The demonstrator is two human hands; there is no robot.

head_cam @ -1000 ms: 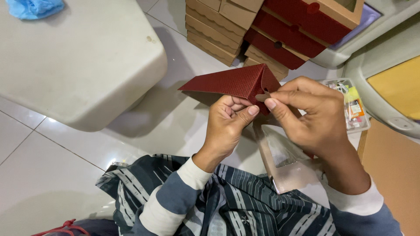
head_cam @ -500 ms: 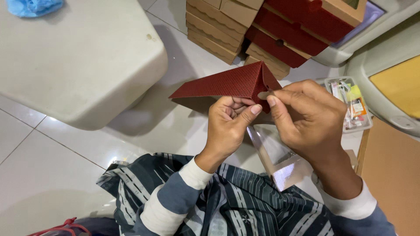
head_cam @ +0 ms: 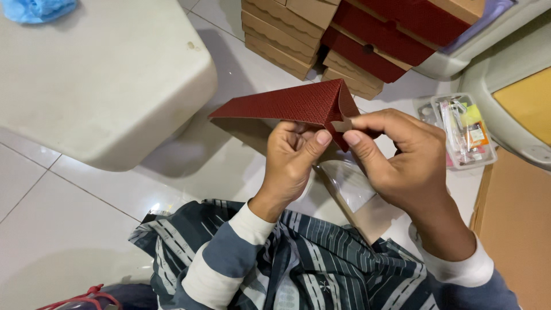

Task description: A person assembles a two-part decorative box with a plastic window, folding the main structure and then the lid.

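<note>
The folded red cardboard sheet (head_cam: 293,104) is held in the air above the white tiled floor (head_cam: 86,201), in front of the person's chest. Its long axis runs from a pointed lower end on the left, up and to the right, to the folded corner. That corner lies directly against the fingertips of both hands.

The left hand (head_cam: 293,163) sits just below the corner. Its thumb and forefinger are closed on the lower edge of the sheet, and the remaining fingers are curled under it.

The right hand (head_cam: 404,161) sits to the right of the corner. Its thumb and forefinger are pinched on a small pale tab (head_cam: 341,124) that projects from the corner. The other fingers are bent inward and touch nothing visible.

Both hands are equally close to the corner; the two thumbs nearly meet there.

Beyond the sheet stands a stack of flat red and brown boxes (head_cam: 356,40). To the right of the sheet lies a clear plastic tray (head_cam: 462,129) of small items.
</note>
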